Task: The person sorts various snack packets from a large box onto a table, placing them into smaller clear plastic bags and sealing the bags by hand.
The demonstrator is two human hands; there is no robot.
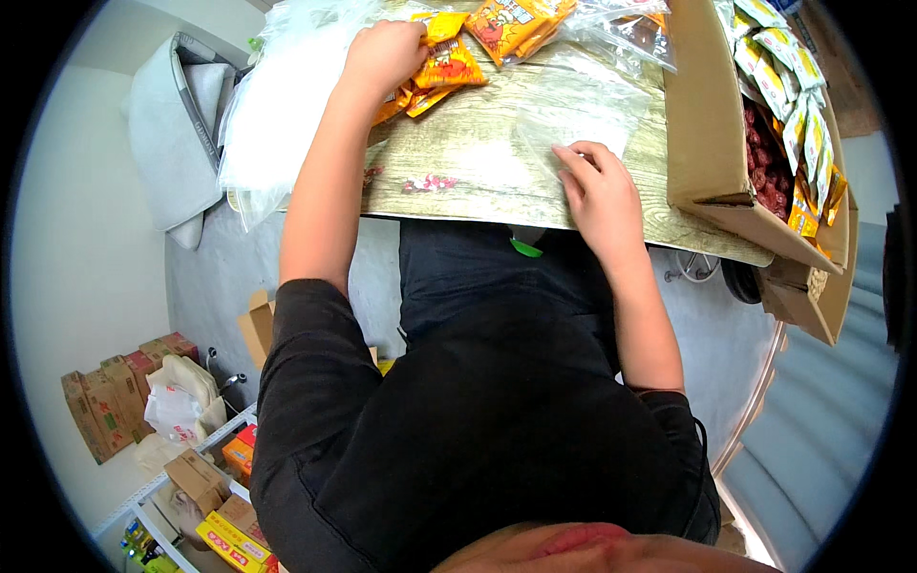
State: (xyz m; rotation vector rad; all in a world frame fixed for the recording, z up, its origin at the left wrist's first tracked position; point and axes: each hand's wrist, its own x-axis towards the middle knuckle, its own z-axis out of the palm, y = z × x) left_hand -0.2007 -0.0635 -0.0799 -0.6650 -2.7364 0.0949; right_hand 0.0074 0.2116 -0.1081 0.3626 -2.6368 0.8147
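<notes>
My left hand (pixel 387 55) reaches to the far side of the table, its fingers curled round an orange snack packet (pixel 442 27). More orange snack packets (pixel 447 67) lie loosely piled beside and under that hand. My right hand (pixel 604 196) is near the table's front edge, thumb and fingers apart. Its fingertips rest at the near edge of a clear plastic bag (pixel 597 100) that lies flat on the wood-patterned table (pixel 468 143).
Clear plastic bags (pixel 287 105) form a stack at left. Another orange packet group (pixel 516 29) and a filled clear bag (pixel 621 29) sit at the back. At right, a cardboard box (pixel 707 115) holds red dates (pixel 764 162) and white-green sachets (pixel 788 76). A grey chair (pixel 177 124) stands left.
</notes>
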